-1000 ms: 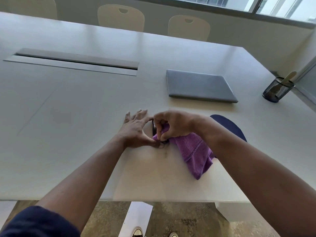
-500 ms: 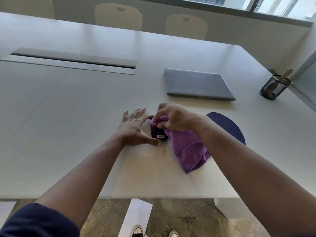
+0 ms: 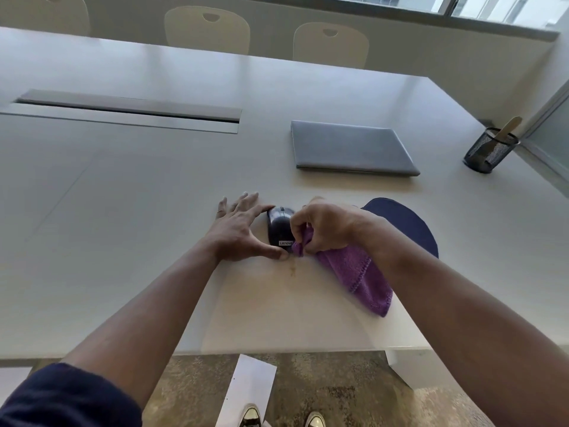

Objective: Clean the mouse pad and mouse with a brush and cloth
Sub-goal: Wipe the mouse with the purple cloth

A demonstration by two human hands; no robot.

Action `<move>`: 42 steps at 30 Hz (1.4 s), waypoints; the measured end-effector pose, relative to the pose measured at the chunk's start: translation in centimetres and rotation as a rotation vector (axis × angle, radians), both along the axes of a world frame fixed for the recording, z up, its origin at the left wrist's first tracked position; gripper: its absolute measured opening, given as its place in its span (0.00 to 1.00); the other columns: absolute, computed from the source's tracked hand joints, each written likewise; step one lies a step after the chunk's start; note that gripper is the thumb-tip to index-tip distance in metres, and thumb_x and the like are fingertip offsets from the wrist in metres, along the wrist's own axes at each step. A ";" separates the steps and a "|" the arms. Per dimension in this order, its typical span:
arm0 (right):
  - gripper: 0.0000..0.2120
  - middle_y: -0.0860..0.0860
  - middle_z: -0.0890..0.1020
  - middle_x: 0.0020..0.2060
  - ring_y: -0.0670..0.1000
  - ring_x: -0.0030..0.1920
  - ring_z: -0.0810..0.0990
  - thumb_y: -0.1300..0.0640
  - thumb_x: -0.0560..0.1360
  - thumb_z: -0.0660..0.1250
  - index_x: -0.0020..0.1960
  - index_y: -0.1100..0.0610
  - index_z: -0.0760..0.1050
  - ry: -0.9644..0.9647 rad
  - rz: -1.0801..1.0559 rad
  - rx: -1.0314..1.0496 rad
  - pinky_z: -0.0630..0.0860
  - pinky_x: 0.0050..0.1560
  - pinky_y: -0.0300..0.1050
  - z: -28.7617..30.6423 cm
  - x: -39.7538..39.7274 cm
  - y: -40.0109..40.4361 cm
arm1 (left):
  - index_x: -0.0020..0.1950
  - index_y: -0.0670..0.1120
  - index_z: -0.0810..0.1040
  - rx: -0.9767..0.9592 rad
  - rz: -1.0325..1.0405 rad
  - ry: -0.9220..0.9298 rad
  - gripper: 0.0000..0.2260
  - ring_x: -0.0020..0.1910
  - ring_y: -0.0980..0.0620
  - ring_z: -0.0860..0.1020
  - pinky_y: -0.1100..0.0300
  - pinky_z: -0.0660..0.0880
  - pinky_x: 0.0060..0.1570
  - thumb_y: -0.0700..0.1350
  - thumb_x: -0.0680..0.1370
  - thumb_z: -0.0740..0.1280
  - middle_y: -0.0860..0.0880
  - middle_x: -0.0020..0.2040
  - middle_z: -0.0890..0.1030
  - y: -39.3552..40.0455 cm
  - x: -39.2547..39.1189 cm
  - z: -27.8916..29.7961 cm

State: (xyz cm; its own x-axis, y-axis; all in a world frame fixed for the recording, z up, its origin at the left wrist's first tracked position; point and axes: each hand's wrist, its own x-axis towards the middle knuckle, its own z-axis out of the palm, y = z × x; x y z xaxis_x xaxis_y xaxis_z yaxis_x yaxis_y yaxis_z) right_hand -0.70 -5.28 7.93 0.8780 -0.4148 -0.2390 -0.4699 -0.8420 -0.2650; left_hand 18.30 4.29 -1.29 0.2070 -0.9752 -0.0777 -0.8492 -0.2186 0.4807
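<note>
A black mouse (image 3: 278,226) lies on the white table (image 3: 138,211). My left hand (image 3: 241,231) steadies the mouse, index finger at its far end and thumb at its near end. My right hand (image 3: 323,226) pinches a purple cloth (image 3: 357,272) against the mouse's near right side; the rest of the cloth trails toward the table's front edge. A dark blue mouse pad (image 3: 406,223) lies to the right, partly hidden behind my right wrist. A wooden handle, perhaps the brush (image 3: 509,126), stands in a black mesh cup (image 3: 489,151) at the far right.
A shut grey laptop (image 3: 351,147) lies beyond the mouse. A long metal cable hatch (image 3: 129,110) runs across the table's left. Chairs (image 3: 206,29) stand along the far side. A small stain (image 3: 292,269) marks the table near the mouse.
My right hand slid the cloth from the top of the mouse down to its near right side, uncovering most of the mouse. My left hand has kept its place.
</note>
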 end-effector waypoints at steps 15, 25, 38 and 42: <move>0.09 0.44 0.74 0.31 0.48 0.33 0.74 0.57 0.61 0.77 0.40 0.50 0.81 -0.148 0.011 0.030 0.74 0.34 0.42 -1.4 0.2 0.3 | 0.75 0.65 0.58 0.009 -0.001 -0.002 0.54 0.78 0.58 0.39 0.48 0.31 0.74 0.81 0.53 0.65 0.52 0.81 0.49 0.0 0.0 0.1; 0.07 0.44 0.73 0.28 0.43 0.28 0.71 0.55 0.63 0.77 0.38 0.51 0.80 -0.154 -0.030 0.049 0.68 0.29 0.37 -1.3 0.2 0.0 | 0.75 0.65 0.58 0.002 0.007 -0.008 0.54 0.78 0.58 0.40 0.49 0.30 0.74 0.81 0.51 0.65 0.52 0.81 0.50 0.0 -0.1 0.2; 0.08 0.43 0.75 0.28 0.38 0.29 0.73 0.54 0.61 0.77 0.38 0.51 0.81 -0.183 -0.108 0.056 0.65 0.26 0.28 -1.3 0.4 -0.4 | 0.75 0.64 0.59 0.009 0.006 0.003 0.54 0.78 0.57 0.40 0.48 0.31 0.74 0.80 0.52 0.66 0.51 0.81 0.50 0.1 -0.2 0.4; 0.08 0.43 0.72 0.27 0.37 0.28 0.72 0.55 0.61 0.77 0.35 0.50 0.79 -0.148 -0.033 0.061 0.66 0.25 0.29 -1.6 0.9 0.7 | 0.75 0.64 0.58 0.007 -0.001 -0.016 0.52 0.78 0.58 0.40 0.49 0.31 0.74 0.78 0.54 0.66 0.51 0.81 0.50 0.1 -0.2 0.4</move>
